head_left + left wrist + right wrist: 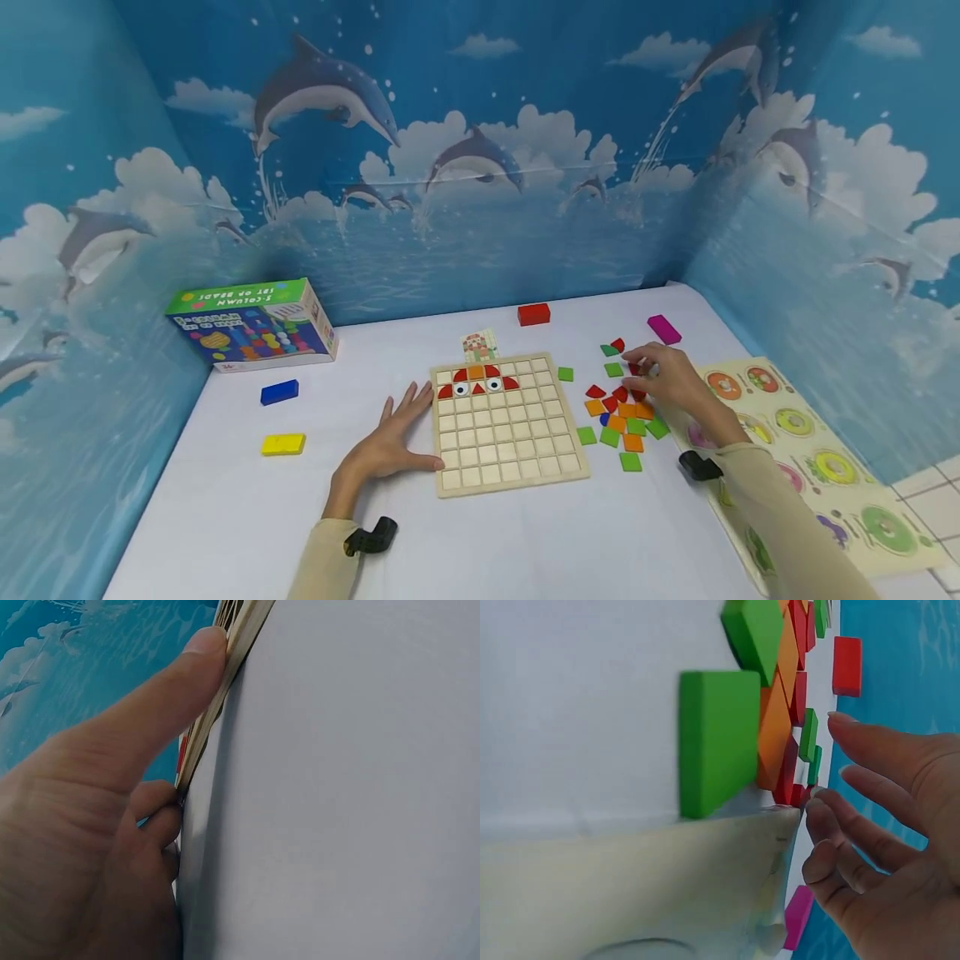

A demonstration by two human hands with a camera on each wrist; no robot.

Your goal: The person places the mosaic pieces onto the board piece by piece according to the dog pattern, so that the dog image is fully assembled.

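A wooden grid board (510,467) lies in the middle of the white table, with red, orange and eye tiles set in its top rows. My left hand (390,442) lies flat beside the board's left edge; in the left wrist view its thumb (150,712) presses against the board's rim (225,682). My right hand (671,379) hovers over a loose pile of red, orange and green tiles (622,417) to the right of the board. In the right wrist view its fingers (855,817) are loosely bent and hold nothing, their tips close to a red tile (789,769) beside a green tile (716,739).
A pattern card (480,343) lies behind the board. A toy box (255,325), a blue block (280,392) and a yellow block (282,444) sit at the left. A red block (533,314) and a magenta block (663,329) lie at the back. A ring puzzle board (810,450) lies at the right.
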